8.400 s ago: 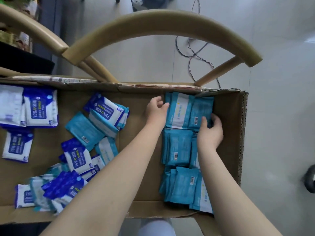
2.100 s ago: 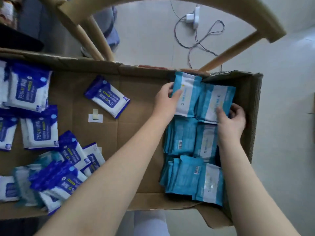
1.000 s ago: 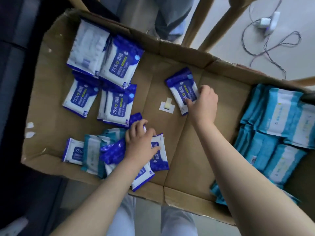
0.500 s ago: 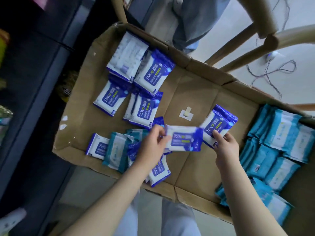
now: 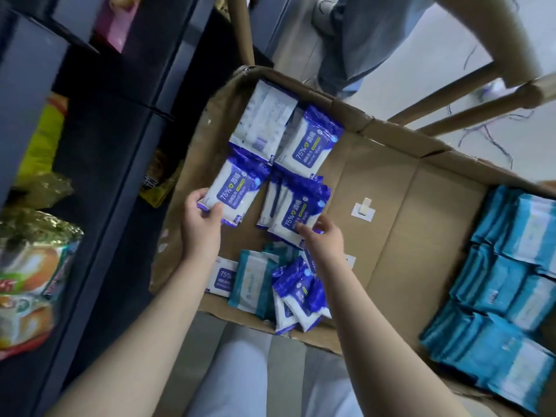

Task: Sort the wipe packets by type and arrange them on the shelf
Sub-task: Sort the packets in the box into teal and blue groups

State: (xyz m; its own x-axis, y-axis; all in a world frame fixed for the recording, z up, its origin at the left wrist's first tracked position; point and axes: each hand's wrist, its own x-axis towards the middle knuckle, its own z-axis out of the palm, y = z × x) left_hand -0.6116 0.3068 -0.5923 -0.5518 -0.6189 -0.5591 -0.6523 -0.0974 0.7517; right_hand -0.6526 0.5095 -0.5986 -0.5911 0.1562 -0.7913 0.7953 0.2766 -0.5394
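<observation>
A cardboard box [image 5: 391, 188] holds the wipe packets. Dark blue alcohol wipe packets lie in its left part, teal packets [image 5: 499, 290] are stacked in rows on the right. My left hand [image 5: 200, 219] grips the lower corner of a blue alcohol wipe packet [image 5: 234, 191] at the left stack. My right hand [image 5: 322, 236] holds the lower edge of another blue alcohol wipe packet [image 5: 296, 210] set on a small stack. A mixed pile of blue and teal packets [image 5: 282, 287] lies near the box's front edge below my hands.
Dark shelf posts [image 5: 99, 176] stand left of the box, with snack bags [image 5: 27, 275] on them. A wooden chair frame [image 5: 469, 94] and another person's legs [image 5: 358, 34] are behind the box. A small tape piece [image 5: 364, 207] sticks to the box floor.
Both hands carried blue packets from the box's middle to the left stacks. The view swung left, bringing the dark shelf into sight.
</observation>
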